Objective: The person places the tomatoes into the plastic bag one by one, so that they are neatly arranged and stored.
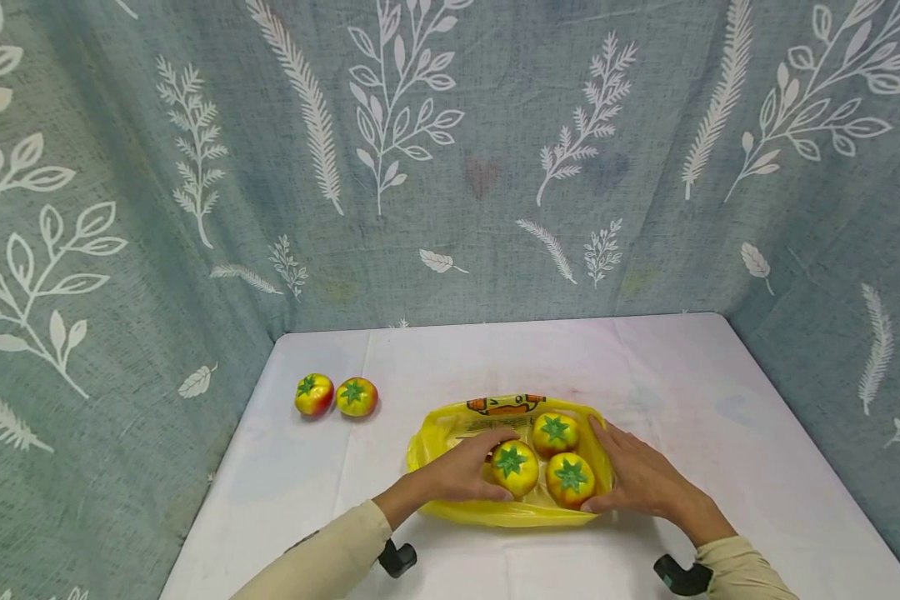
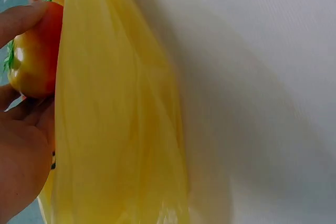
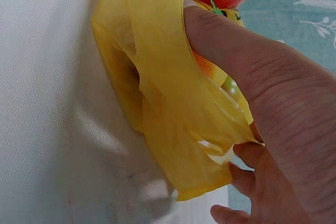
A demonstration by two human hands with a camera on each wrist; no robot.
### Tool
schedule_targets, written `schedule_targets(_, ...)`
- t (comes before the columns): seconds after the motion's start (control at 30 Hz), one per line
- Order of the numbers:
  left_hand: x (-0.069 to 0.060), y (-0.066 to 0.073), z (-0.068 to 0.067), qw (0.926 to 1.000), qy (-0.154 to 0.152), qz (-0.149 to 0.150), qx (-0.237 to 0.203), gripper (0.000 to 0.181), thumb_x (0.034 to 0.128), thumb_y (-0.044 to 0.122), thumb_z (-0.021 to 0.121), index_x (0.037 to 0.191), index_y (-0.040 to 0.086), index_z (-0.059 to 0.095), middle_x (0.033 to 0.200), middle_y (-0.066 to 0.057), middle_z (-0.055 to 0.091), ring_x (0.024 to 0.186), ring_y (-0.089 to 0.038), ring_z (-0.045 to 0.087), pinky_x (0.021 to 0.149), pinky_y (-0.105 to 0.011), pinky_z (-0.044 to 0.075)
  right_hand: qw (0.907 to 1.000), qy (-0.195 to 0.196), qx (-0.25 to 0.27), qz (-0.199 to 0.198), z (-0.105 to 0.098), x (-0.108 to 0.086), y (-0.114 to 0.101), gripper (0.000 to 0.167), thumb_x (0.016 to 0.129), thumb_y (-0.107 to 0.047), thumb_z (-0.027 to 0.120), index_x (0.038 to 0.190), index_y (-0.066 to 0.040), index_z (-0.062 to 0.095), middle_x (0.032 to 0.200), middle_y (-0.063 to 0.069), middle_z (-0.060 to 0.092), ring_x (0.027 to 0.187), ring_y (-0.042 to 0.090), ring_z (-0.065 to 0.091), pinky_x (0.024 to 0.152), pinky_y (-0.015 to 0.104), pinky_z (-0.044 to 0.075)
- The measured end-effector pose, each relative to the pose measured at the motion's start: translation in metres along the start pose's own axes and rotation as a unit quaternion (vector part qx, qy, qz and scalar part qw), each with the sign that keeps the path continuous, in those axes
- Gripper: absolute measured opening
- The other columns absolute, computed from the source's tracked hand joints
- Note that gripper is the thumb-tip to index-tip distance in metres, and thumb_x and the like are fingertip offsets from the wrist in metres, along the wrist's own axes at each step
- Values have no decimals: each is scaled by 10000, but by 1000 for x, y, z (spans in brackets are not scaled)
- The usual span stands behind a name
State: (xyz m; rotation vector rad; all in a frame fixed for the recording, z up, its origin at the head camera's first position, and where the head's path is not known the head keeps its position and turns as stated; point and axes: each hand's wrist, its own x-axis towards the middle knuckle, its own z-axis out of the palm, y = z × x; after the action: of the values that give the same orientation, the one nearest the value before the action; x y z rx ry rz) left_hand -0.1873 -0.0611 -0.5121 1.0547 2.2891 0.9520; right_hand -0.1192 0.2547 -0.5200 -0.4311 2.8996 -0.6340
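Note:
My left hand [image 1: 461, 471] grips a yellow-red tomato [image 1: 515, 468] with a green leafy top, inside the open yellow plastic bag [image 1: 510, 518]. In the left wrist view, thumb and fingers span this tomato [image 2: 39, 51] beside the bag's side wall [image 2: 121, 108]. Two more tomatoes lie in the bag, one at the back [image 1: 556, 433] and one in front [image 1: 570, 480]. My right hand [image 1: 641, 475] holds the bag's right end; in the right wrist view its fingers pinch the yellow plastic [image 3: 168, 87], the thumb lying along the rim.
Two red-yellow tomatoes, one left [image 1: 314, 394] and one right [image 1: 357, 397], sit side by side at the table's back left. A white cloth covers the table [image 1: 675, 367]. Grey-green leaf-patterned curtains [image 1: 480, 250] stand behind and along both sides.

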Motion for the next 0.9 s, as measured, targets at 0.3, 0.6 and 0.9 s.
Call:
schedule_targets(0.3,5,5,10,9998,-158,35,97,841,838,320,834,1525,117,393,1487,-9,482,1288,-105,498,1086,-293,423,10000,-22,74,21,1,1,2,1331,660,-717,813,1583,31,211,1560,322,313,1379,501,384,1090,659,340)
schedule_targets(0.6,7,4,16,9994,-257,82,223,842,844,329,827,1527,113,383,1474,-4,499,1294,-107,501,1089,-298,421,10000,15,79,-41,3,2,3,1331,660,-708,819,1575,48,218,1556,328,315,1378,499,388,1095,653,338)
schedule_targets(0.9,7,3,20,9992,-309,-30,244,861,841,354,823,1539,140,369,1457,19,512,1259,-86,518,1062,-293,443,10000,19,79,7,3,2,2,1321,660,-700,824,1573,48,229,1555,315,327,1374,497,394,1091,654,344)
